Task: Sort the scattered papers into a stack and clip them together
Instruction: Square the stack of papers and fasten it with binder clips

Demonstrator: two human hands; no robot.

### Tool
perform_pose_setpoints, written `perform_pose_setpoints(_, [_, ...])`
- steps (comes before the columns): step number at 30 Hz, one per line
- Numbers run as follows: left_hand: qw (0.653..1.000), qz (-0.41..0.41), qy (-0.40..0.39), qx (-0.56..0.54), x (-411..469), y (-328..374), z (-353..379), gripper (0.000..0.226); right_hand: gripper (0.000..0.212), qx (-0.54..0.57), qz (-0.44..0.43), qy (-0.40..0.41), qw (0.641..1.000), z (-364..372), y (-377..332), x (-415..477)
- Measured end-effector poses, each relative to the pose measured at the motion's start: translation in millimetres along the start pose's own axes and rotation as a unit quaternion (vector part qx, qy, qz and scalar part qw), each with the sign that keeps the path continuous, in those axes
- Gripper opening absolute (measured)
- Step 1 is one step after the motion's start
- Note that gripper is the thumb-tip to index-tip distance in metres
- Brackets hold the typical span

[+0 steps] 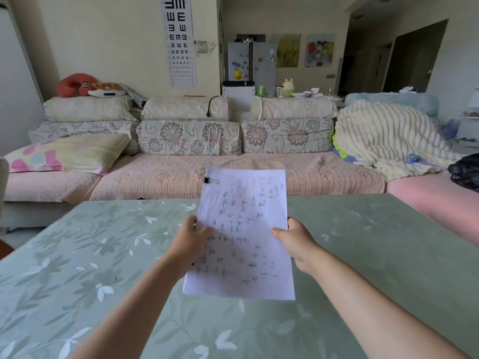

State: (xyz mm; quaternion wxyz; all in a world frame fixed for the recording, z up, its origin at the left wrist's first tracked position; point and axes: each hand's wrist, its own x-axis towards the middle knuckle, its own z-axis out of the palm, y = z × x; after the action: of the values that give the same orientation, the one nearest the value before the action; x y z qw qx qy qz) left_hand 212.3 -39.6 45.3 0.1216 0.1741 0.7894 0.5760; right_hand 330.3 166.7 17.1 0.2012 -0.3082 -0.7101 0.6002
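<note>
Stack of papers (pixel 243 229): held up over the middle of the table (pixel 77 255), handwritten face towards the holder, its top end reaching past the table's far edge in this view. The sheets sit squared as one block; how many there are cannot be told. A small black binder clip (pixel 208 180) is fastened on the upper left corner of the stack, its wire handle lying flat on the front sheet. Left hand (pixel 190 239): grasping the stack's left edge about halfway down, thumb pressed on the front, fingers hidden behind the paper. Right hand (pixel 295 242): grasping the right edge at the same height, thumb on the front, fingers likewise behind. Both forearms reach in from the table's near side. The table carries a pale green leaf-patterned cover. Beyond its far edge stands a floral sofa (pixel 181 177), with a pastel pillow (pixel 70 154) towards the table's far left corner and a ribbed cream blanket (pixel 383 136) towards its far right corner.
</note>
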Motion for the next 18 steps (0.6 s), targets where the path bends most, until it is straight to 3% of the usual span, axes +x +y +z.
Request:
perform_pose_setpoints(5, [0.987, -0.086, -0.083, 0.104, -1, -30, 16, 0.013, 0.047, -0.144, 0.073, -0.014, 0.987, -7, 27, 2])
perform_pose_setpoints(9, [0.962, -0.117, -0.124, 0.211, 0, -51, 23, 0.015, 0.054, -0.208, 0.1, -0.026, 0.973, -4, 46, 0])
perform_pose_setpoints(13, [0.913, -0.086, -0.133, 0.377, 2, -66, 25, 0.023, 0.035, -0.308, 0.111, -0.047, 0.944, 0, 54, -5])
perform_pose_setpoints(18, [0.927, -0.062, -0.099, 0.358, 5, -68, 29, 0.036, 0.014, -0.353, 0.116, -0.033, 0.928, 6, 52, -6])
